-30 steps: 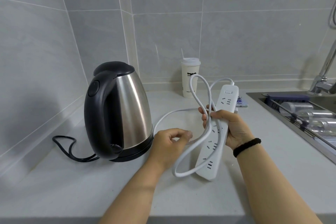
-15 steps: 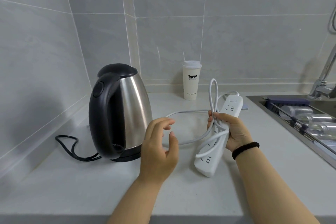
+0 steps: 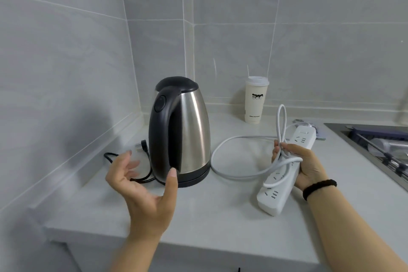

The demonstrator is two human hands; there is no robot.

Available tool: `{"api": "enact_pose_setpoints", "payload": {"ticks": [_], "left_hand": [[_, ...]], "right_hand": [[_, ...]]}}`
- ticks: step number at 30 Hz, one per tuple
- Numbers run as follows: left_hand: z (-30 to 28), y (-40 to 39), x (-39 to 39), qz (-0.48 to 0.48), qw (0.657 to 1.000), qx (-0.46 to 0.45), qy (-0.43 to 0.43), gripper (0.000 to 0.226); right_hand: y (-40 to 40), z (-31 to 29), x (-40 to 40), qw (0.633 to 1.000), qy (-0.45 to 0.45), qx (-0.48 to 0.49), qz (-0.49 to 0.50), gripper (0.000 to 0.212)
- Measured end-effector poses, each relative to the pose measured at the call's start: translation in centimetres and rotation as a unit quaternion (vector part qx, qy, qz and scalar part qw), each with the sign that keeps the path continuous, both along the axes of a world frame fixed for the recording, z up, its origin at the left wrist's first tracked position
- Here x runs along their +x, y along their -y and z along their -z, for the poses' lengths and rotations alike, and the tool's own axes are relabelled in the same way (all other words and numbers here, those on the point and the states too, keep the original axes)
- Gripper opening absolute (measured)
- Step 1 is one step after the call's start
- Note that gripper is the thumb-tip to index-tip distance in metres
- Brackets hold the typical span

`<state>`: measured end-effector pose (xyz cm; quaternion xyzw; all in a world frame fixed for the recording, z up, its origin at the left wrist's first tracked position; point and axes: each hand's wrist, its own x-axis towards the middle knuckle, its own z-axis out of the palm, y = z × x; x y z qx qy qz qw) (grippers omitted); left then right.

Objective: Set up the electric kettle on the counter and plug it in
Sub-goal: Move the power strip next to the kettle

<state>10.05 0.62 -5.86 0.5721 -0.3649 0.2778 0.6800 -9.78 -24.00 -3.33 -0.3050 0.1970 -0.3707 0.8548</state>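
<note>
A steel electric kettle with a black handle and lid stands on its black base on the white counter, near the wall corner. Its black cord loops on the counter to its left, with the plug lying behind. My left hand hovers spread in front of the kettle's handle, holding nothing. My right hand grips a white power strip together with a folded loop of its white cable. The strip's near end rests on the counter.
A white lidded paper cup with a straw stands at the back wall. A steel sink with a rack and items lies at the right. Small papers lie behind the strip. Tiled walls close the left and back.
My left hand moved left from the white cable to the front of the kettle and spread wide. The right hand lowered the strip slightly. The view shifted left, revealing the kettle's plug.
</note>
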Motion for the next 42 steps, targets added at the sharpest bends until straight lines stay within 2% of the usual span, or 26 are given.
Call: {"api": "enact_pose_setpoints", "payload": {"ticks": [1, 3, 4, 7, 9, 11, 13, 15, 19, 24, 32, 38, 42], "left_hand": [[0.4, -0.3, 0.7, 0.0, 1.0, 0.02, -0.023, 0.087], [0.8, -0.8, 2.0, 0.018, 0.994, 0.062, -0.084, 0.102], [0.7, -1.1, 2.4, 0.036, 0.987, 0.084, -0.134, 0.112], [0.2, -1.8, 3.8, 0.074, 0.95, 0.162, -0.256, 0.143], [0.0, -1.9, 4.8, 0.102, 0.926, 0.236, -0.276, 0.147], [0.1, -1.8, 5.3, 0.122, 0.904, 0.324, -0.252, 0.142], [0.6, -1.3, 5.5, 0.112, 0.895, 0.373, -0.217, 0.134], [0.9, -0.8, 6.3, 0.094, 0.906, 0.366, -0.188, 0.121], [1.6, 0.5, 9.0, 0.104, 0.93, 0.336, -0.109, 0.09], [1.4, 2.6, 9.5, 0.102, 0.939, 0.31, -0.109, 0.066], [0.2, 6.8, 8.1, 0.112, 0.94, 0.305, -0.104, 0.064], [-0.3, 9.7, 6.9, 0.101, 0.925, 0.338, -0.14, 0.088], [-0.4, 11.4, 6.3, 0.113, 0.921, 0.344, -0.146, 0.092]], "right_hand": [[-0.2, 0.1, 0.0, 1.0, -0.002, -0.001, -0.012, 0.058], [-0.6, 0.2, 0.3, 1.0, -0.011, 0.004, -0.028, 0.046], [-0.8, 0.3, 0.6, 0.999, -0.013, 0.013, -0.033, 0.04], [-1.1, 0.7, 1.4, 0.998, -0.02, 0.038, -0.034, 0.047], [-1.3, 0.8, 1.8, 0.999, -0.019, 0.04, -0.022, 0.048], [-1.5, 0.7, 1.8, 0.999, -0.013, 0.04, -0.014, 0.049], [-1.6, 0.8, 1.7, 0.999, -0.007, 0.04, -0.017, 0.061], [-1.5, 1.0, 1.7, 0.999, -0.012, 0.042, -0.024, 0.067], [-1.4, 1.0, 1.9, 0.998, -0.013, 0.053, -0.026, 0.057], [-1.3, 0.7, 1.9, 0.998, -0.009, 0.053, -0.033, 0.052], [-1.0, 0.3, 1.8, 0.999, 0.007, 0.044, -0.03, 0.035], [-0.8, 0.0, 1.8, 0.999, 0.007, 0.03, -0.014, 0.037], [-0.9, -0.5, 1.4, 1.0, 0.007, 0.008, -0.009, 0.036]]}}
